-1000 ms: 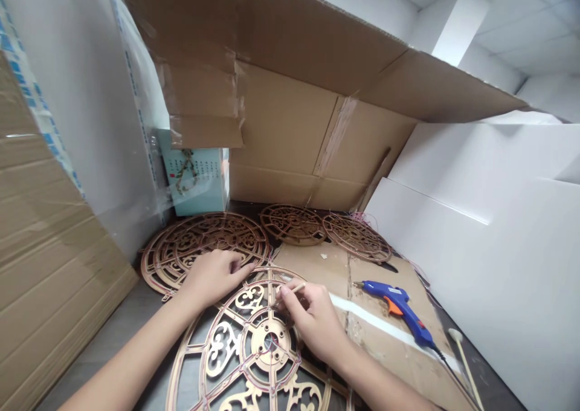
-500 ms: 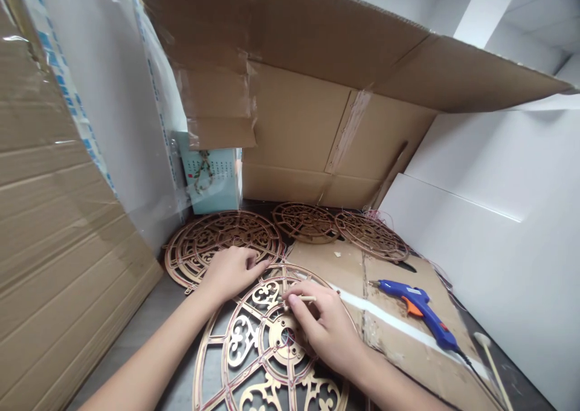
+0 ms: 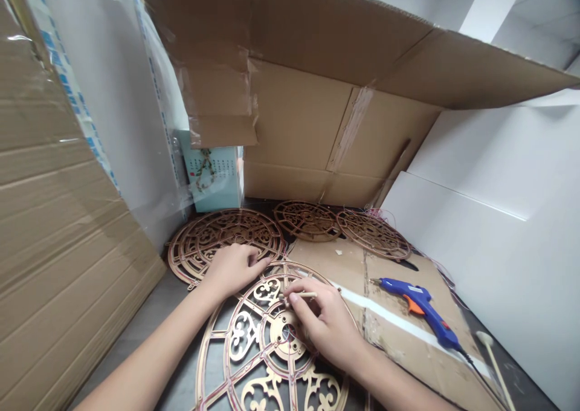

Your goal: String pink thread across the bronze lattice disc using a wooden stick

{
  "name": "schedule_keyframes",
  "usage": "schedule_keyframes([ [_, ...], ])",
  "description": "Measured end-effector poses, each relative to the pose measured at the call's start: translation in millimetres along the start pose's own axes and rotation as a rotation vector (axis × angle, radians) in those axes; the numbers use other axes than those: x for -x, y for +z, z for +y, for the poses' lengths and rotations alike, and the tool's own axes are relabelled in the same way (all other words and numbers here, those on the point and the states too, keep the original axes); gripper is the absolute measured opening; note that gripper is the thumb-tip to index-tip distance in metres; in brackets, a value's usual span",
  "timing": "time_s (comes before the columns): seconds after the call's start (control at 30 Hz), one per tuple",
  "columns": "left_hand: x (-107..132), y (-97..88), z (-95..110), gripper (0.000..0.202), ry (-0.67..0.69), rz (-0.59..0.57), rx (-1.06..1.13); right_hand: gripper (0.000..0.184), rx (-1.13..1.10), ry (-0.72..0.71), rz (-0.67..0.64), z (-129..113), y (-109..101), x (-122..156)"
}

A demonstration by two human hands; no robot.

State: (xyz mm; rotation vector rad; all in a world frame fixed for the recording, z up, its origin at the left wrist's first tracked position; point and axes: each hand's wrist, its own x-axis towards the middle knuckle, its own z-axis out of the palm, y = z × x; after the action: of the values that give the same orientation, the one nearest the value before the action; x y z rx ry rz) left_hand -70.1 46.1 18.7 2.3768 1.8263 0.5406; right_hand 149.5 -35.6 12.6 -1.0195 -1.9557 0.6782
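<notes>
A round, gold-coloured openwork disc [image 3: 212,335] with scroll ornaments lies in front of me, red wires running along its ribs. My right hand [image 3: 328,320] pinches a short, thin wooden stick [image 3: 309,294], its tip down on the disc above the hub. At the disc's upper left edge is my left hand [image 3: 233,269], fingers curled and thumb reaching toward the rim; what its fingertips hold, if anything, is hidden. Under and behind that hand lies a stack of similar discs [image 3: 181,251].
Two more openwork discs [image 3: 308,220] lie at the back. On a cardboard sheet [image 3: 389,329] at right rests a blue glue gun [image 3: 419,305] with its cord. A round-headed stick [image 3: 493,356] is beyond it. A light-blue box [image 3: 217,187] and cardboard walls [image 3: 294,127] enclose the table.
The view has shifted slightly. Both hands keep nearly the same place on the disc, and the stick in my right hand lies a little flatter.
</notes>
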Motion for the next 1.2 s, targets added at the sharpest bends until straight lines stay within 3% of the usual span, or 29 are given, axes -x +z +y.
schedule_keyframes([
  [0.53, -2.5, -0.8, 1.6, 0.053, 0.0, -0.005, 0.006, 0.016, -0.065, 0.239, 0.053, 12.5, -4.4, -5.9],
  [1.2, -4.4, -1.2, 1.5, 0.055, -0.002, -0.013, 0.02, 0.015, 0.008, 0.202, 0.039, 6.9, -2.1, -9.2],
])
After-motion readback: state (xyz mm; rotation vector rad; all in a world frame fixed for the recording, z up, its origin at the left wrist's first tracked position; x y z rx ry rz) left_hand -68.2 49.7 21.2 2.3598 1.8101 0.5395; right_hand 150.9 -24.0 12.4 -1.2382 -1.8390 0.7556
